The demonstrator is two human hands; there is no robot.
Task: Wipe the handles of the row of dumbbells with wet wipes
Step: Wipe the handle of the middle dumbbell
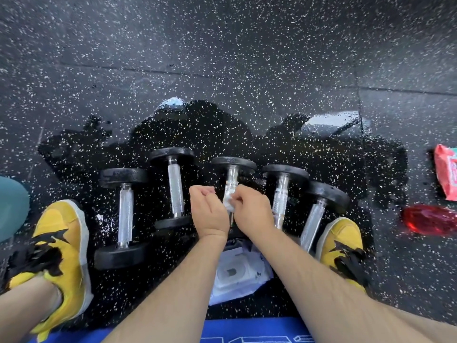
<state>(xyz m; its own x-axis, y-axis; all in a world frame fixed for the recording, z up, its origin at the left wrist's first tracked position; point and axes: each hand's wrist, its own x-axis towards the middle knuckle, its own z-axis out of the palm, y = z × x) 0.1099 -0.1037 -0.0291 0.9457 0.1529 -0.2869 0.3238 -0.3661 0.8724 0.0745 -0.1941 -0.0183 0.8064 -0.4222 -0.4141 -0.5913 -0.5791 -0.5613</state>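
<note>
Both forearms reach forward over a white packet [235,276] lying on the floor [222,58] between two yellow shoes [61,243]. The right hand [249,209] pinches a wet wipe [228,206] against the handle [231,179] of the middle dumbbell, its grip closed on the wipe. The left hand [209,209] sits just beside it with fingers curled; I cannot tell whether its grip holds anything. Five dumbbells [175,191] lie side by side, with the outer ones close to the shoes. Well to the right lie a red-orange packet [446,177] and a red wrapper [430,219]. Beyond the row is speckled open floor.
</note>
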